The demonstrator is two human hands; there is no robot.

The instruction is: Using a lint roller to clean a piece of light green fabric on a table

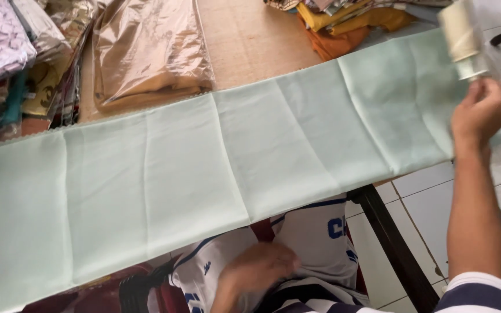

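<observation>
Mint cloth (pixel 204 168) stretched flat across the tabletop (pixel 250 40), creases showing.
At the cloth's far right end, the right hand (pixel 482 110) grips a cream roller (pixel 461 36) raised above it; below the cloth's near edge, the left hand (pixel 256 272) rests loosely curled on a white shirt (pixel 314 243).

Striped sleeve (pixel 479 295) in navy & white, white jersey shorts (pixel 314 243) w/ blue trim, bare forearms, hands bare

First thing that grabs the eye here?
The long pale green cloth stretched across the whole table. Then the right hand at the cloth's right end, holding up a cream roller. The left hand rests low by a white shirt.
</observation>
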